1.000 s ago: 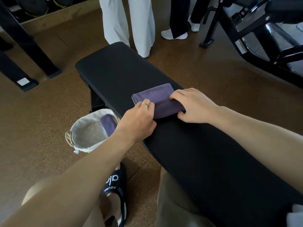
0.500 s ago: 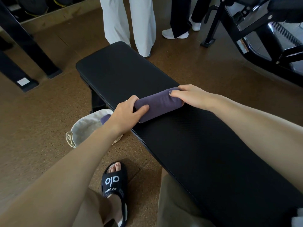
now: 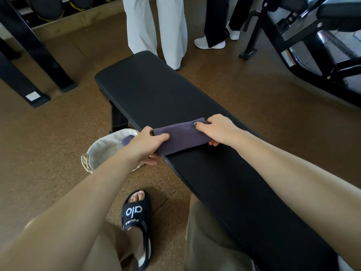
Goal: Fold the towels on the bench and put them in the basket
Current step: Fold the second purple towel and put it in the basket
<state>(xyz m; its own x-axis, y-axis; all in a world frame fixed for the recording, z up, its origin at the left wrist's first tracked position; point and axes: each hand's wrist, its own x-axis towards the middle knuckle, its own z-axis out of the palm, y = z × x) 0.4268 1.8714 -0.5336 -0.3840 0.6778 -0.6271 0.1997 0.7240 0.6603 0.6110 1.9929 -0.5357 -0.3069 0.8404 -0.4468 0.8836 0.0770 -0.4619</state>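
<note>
A folded purple towel (image 3: 182,136) lies at the near left edge of the black bench (image 3: 156,90). My left hand (image 3: 145,143) grips its left end, thumb on top and fingers underneath past the bench edge. My right hand (image 3: 217,129) holds its right end, fingers on top and thumb below. Beside the bench on the floor stands a pale fabric-lined basket (image 3: 101,151). A corner of another purple towel (image 3: 127,139) shows inside it, mostly hidden by my left hand.
Two people stand beyond the far end of the bench, one in white trousers (image 3: 156,26), one in dark trousers with white shoes (image 3: 210,43). A black gym machine (image 3: 312,45) fills the right. Black rack legs (image 3: 35,75) stand at the left. My sandalled foot (image 3: 137,214) is below the basket.
Both hands went from pressing the towel flat to gripping its two ends. The towel has slid towards the bench's left edge, nearer the basket.
</note>
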